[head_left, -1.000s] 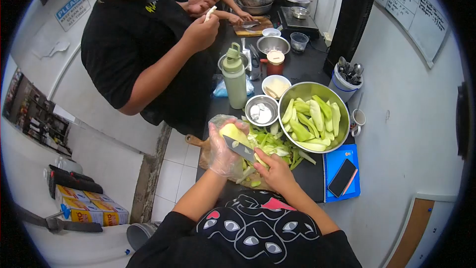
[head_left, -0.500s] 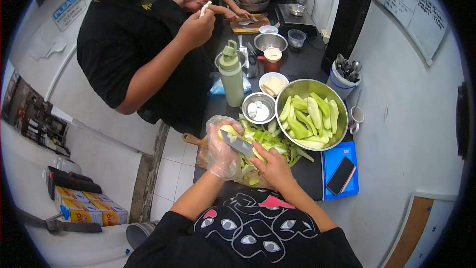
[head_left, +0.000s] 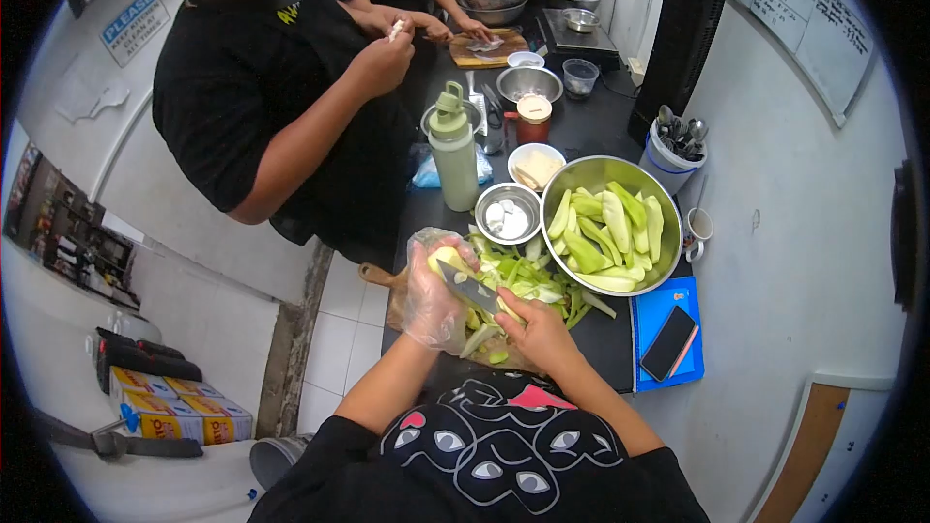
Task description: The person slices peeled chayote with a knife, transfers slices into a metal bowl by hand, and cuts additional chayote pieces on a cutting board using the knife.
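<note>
My left hand (head_left: 434, 295), in a clear plastic glove, is wrapped round a pale green peeled vegetable (head_left: 448, 260). A knife (head_left: 469, 287) is in my right hand (head_left: 531, 325), its blade lying against the vegetable. Below and beyond both hands, green peelings (head_left: 528, 276) cover part of a wooden board (head_left: 395, 306). Right of them stands a large steel bowl (head_left: 668, 266) of peeled green pieces (head_left: 616, 223). A small steel bowl (head_left: 508, 214) with white pieces is just beyond the peelings.
A green bottle (head_left: 453, 155), a red mug (head_left: 531, 124) and a white bowl (head_left: 536, 167) stand farther back. The phone (head_left: 668, 343) lies on a blue folder at right. A person (head_left: 242, 97) stands at left; another person's hands touch a board (head_left: 484, 50) at the back.
The knife blade has shifted slightly and tilted against the vegetable. At left, the nearer person's hands have come together around a small white item.
</note>
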The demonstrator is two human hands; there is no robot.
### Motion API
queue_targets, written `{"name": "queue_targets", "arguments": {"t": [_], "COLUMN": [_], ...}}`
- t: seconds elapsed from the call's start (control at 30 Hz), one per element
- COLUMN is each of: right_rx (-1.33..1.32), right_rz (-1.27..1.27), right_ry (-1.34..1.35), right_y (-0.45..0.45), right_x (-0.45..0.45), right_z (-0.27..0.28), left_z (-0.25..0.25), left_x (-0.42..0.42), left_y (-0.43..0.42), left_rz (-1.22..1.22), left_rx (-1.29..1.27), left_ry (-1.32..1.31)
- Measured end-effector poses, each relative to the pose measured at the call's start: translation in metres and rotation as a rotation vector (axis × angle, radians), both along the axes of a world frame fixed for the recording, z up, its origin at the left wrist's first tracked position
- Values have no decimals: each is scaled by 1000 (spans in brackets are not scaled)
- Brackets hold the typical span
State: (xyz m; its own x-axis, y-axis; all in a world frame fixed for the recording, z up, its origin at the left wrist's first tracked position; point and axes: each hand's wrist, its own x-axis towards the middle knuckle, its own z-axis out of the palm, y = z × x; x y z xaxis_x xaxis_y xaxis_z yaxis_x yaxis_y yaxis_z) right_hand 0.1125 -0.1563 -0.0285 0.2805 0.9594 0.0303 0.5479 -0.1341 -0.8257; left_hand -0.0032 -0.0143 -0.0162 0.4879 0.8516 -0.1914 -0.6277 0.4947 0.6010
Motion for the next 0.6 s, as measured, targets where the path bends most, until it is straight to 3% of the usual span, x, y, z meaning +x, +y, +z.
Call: {"name": "queue_targets", "arguments": {"t": [0.37, 0.43, 0.6], "right_rx": [19, 2, 52], "right_rz": [41, 59, 6], "right_ry": [35, 100, -44], "right_y": [-1, -1, 1], "right_x": [-1, -4, -7], "right_z": [6, 5, 14], "left_z": [-2, -4, -14], "left_x": [1, 0, 1], "left_y": [-2, -3, -5], "left_rz": [109, 102, 152], "left_rx": [229, 156, 202], "left_ry": [60, 35, 53]}}
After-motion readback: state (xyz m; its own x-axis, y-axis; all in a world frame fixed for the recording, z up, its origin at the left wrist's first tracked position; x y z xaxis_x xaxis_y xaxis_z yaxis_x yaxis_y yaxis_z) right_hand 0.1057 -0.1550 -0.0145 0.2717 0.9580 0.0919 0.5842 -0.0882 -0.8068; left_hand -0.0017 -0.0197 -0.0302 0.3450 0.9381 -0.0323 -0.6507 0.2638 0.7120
